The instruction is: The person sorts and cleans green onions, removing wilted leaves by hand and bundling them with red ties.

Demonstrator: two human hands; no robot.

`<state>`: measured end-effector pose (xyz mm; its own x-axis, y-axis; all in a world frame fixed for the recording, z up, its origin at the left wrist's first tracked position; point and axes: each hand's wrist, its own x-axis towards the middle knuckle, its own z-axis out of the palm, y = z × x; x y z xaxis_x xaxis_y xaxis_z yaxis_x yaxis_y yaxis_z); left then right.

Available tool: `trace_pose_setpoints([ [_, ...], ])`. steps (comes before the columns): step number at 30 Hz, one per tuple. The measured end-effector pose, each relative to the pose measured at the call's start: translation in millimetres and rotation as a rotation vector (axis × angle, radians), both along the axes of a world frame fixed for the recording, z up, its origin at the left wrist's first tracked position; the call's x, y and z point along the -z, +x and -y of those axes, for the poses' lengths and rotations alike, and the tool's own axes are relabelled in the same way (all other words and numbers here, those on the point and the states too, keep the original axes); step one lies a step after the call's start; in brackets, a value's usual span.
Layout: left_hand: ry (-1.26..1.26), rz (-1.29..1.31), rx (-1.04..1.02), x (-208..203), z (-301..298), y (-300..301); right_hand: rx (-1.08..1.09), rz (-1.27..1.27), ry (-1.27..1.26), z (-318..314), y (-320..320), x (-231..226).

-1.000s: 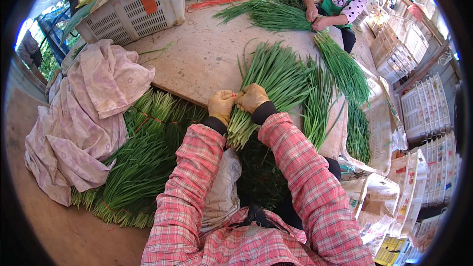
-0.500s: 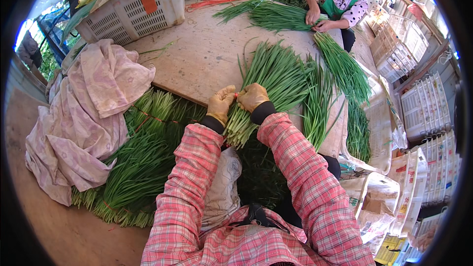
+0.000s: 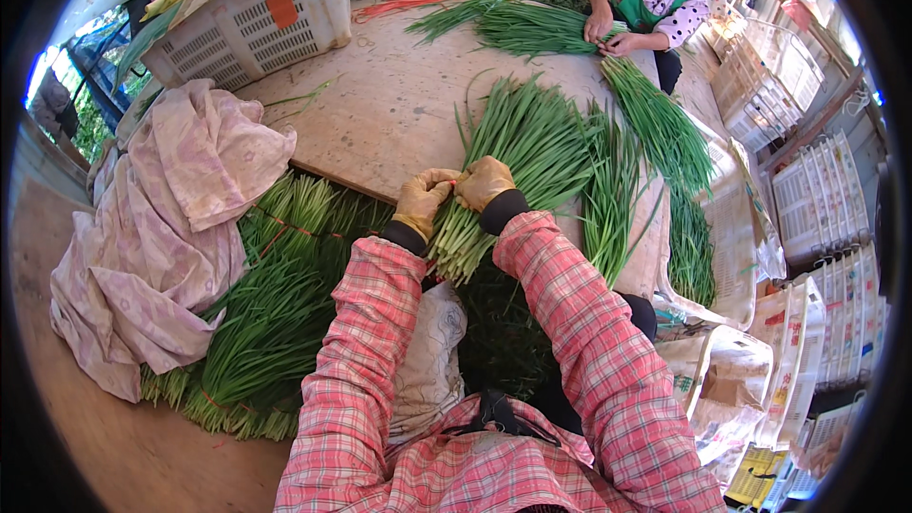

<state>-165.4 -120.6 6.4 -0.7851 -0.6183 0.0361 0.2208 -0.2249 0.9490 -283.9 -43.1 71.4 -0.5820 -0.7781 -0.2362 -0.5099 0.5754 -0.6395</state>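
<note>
A bunch of garlic chives (image 3: 535, 138) lies on the near edge of the wooden table (image 3: 370, 100), its leaves pointing away and its pale cut ends toward me. My left hand (image 3: 424, 199), in a yellowish glove, pinches a bit of red tie (image 3: 453, 183) at the bunch's left side. Close beside it, my gloved right hand (image 3: 484, 184) is closed at the same tie, on top of the stalks. Its fingertips are partly hidden. To the right of the bunch lie loose chives (image 3: 608, 195).
Tied chive bundles (image 3: 271, 309) lie at the left, partly under a pinkish cloth (image 3: 176, 199). A white crate (image 3: 256, 24) stands at the far left, near red ties (image 3: 408, 5). Across the table a co-worker (image 3: 655, 0) handles chives (image 3: 532, 27). White crates (image 3: 822, 195) are stacked at the right.
My left fingers have moved in against the right hand at the red tie. The bunch stays in place on the table, and the view has shifted slightly.
</note>
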Motion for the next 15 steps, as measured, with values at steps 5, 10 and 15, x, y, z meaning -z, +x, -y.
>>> trace_pose_setpoints([
  [5, -0.024, 0.011, -0.024, -2, -4, 2, -0.001, -0.058, -0.009, -1, 6, -5],
  [10, -0.094, 0.03, -0.046, -5, -8, 1, -0.05, -0.102, 0.032, 0, 4, -3],
  [15, -0.087, 0.075, -0.089, -11, -12, 2, -0.093, -0.172, -0.011, -6, 10, -14],
])
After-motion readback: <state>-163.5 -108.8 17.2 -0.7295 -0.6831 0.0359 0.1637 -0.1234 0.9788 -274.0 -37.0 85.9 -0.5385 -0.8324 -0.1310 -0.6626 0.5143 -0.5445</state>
